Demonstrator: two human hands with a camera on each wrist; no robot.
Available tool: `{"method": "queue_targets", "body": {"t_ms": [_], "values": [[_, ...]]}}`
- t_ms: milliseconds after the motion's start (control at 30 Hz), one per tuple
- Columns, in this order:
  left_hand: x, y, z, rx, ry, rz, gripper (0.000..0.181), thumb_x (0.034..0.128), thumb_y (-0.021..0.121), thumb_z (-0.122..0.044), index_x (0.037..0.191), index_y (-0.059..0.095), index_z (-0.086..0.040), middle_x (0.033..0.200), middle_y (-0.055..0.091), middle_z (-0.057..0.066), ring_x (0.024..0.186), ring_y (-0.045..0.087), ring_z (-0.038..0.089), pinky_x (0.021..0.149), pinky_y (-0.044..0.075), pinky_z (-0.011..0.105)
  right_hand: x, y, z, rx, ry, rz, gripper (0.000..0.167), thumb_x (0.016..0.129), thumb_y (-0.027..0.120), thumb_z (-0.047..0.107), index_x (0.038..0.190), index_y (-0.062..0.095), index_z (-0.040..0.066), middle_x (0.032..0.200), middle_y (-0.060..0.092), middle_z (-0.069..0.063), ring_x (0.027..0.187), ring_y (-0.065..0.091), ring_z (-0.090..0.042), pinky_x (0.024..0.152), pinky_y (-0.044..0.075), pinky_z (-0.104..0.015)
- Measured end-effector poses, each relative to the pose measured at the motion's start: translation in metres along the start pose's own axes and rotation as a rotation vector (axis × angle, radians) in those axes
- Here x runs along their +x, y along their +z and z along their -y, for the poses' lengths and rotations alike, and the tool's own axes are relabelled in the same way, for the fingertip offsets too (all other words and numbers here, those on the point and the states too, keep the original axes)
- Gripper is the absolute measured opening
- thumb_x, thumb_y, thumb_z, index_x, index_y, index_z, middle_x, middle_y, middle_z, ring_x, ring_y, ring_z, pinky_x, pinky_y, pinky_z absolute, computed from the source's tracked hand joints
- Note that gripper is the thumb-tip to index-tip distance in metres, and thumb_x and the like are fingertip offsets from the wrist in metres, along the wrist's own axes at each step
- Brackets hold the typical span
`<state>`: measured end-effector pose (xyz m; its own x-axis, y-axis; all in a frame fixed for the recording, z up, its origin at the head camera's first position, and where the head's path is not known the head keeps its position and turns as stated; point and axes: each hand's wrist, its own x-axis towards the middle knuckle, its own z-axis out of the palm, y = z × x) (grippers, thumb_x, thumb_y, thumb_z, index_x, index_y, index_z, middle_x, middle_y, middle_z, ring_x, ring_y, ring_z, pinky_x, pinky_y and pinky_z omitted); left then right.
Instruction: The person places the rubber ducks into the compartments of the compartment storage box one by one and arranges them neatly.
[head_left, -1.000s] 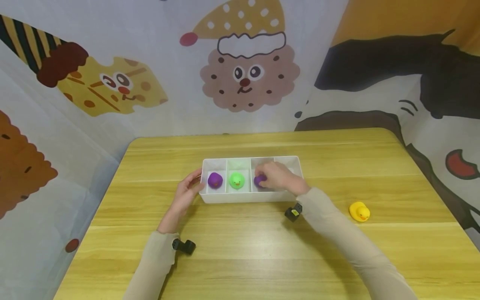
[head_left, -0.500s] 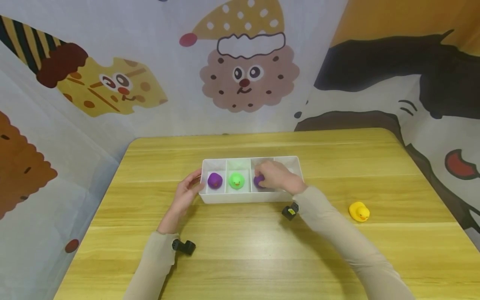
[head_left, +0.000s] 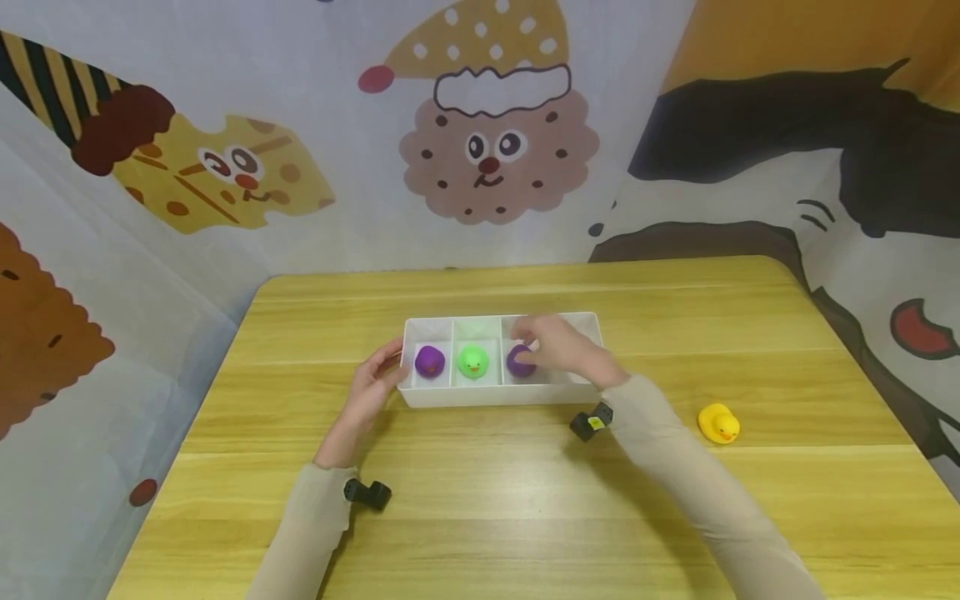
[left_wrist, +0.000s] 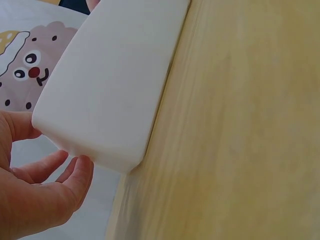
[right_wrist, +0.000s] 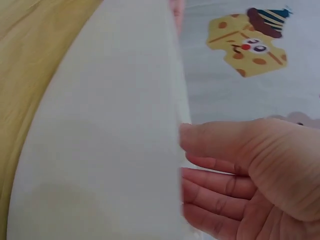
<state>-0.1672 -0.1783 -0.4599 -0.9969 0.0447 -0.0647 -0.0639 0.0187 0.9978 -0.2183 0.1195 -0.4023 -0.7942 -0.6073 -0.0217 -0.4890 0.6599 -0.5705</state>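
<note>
A white divided tray (head_left: pixel 450 397) holds a purple toy (head_left: pixel 430 362) in its leftmost compartment, a green duck (head_left: pixel 473 362) in the one beside it, and a second purple toy (head_left: pixel 521 361) in the third. My left hand (head_left: pixel 369 392) grips the tray's left end, its thumb and fingertips at the corner in the left wrist view. My right hand (head_left: pixel 558 346) hovers over the third compartment, fingers parted above the second purple toy and thumb beside it. In the right wrist view the tray's wall (right_wrist: pixel 100 125) hides the toys and the fingertips of my right hand (right_wrist: pixel 250 175).
A yellow duck (head_left: pixel 719 423) sits on the wooden table (head_left: pixel 480 500), right of the tray and beyond my right sleeve. Behind the table hangs a cloth (head_left: pixel 337 242) with printed cartoon figures. The rightmost compartment is partly covered by my right hand.
My right hand's fingers have parted and lifted off the second purple toy, and the hand has shifted slightly right. My left hand and the tray have stayed put.
</note>
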Motion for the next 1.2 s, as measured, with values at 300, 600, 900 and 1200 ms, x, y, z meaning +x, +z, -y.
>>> {"method": "queue_targets", "body": {"t_ms": [300,600,900,1200], "values": [[0.000,0.000,0.000,0.013,0.007,0.001,0.051,0.0872,0.051,0.010,0.136,0.038,0.009,0.139,0.040,0.026,0.125,0.039,0.035,0.085,0.046,0.013,-0.010,-0.013,-0.001,0.188,0.020,-0.084,0.032,0.082,0.069,0.008,0.110,0.061,-0.005,0.106,0.065,-0.020,0.096,0.062,-0.029,0.088,0.051,-0.040],[0.001,-0.001,0.001,0.020,0.008,0.005,0.051,0.0872,0.050,0.010,0.136,0.038,0.009,0.139,0.040,0.026,0.125,0.039,0.034,0.085,0.046,0.013,-0.020,-0.021,-0.004,0.276,-0.049,-0.171,0.024,0.082,0.068,0.002,0.104,0.062,-0.005,0.099,0.066,-0.017,0.093,0.063,-0.030,0.087,0.052,-0.040],[0.000,0.000,0.000,0.014,0.011,-0.005,0.051,0.0871,0.051,0.010,0.137,0.038,0.009,0.138,0.040,0.027,0.125,0.039,0.035,0.084,0.045,0.012,-0.034,-0.027,-0.012,0.329,-0.075,-0.253,0.021,0.082,0.068,-0.001,0.101,0.063,-0.007,0.098,0.066,-0.020,0.089,0.064,-0.031,0.084,0.053,-0.040],[0.001,0.000,0.000,0.027,0.016,0.007,0.051,0.0872,0.050,0.010,0.137,0.038,0.009,0.138,0.040,0.027,0.125,0.039,0.035,0.085,0.046,0.013,-0.047,-0.038,-0.021,0.349,-0.035,-0.282,0.022,0.083,0.067,0.000,0.104,0.062,-0.007,0.100,0.065,-0.021,0.090,0.062,-0.029,0.086,0.053,-0.037]]}}
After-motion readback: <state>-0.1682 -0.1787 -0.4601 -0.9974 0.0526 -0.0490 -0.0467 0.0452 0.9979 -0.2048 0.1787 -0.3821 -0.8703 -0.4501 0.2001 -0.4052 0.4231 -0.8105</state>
